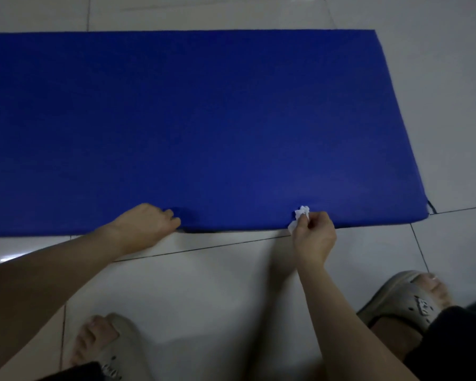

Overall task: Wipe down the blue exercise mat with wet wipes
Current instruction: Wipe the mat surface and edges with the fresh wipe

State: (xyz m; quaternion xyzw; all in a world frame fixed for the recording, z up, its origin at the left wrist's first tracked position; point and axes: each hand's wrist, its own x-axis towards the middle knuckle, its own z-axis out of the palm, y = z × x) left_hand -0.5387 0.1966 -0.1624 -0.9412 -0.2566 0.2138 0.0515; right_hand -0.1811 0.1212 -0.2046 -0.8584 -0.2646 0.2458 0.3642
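Note:
The blue exercise mat (193, 119) lies flat on a tiled floor and fills the upper middle of the view. My left hand (146, 229) grips the mat's near edge, fingers curled under it, and the edge is lifted slightly there. My right hand (315, 237) pinches a small crumpled white wet wipe (300, 215) at the same near edge, further right. The wipe touches the mat's edge.
Pale glossy floor tiles (204, 284) with dark grout lines surround the mat. My two feet in grey slippers stand near the bottom, the left slipper (113, 350) and the right slipper (407, 301). The mat's right end (421, 199) stops short of the frame's right side.

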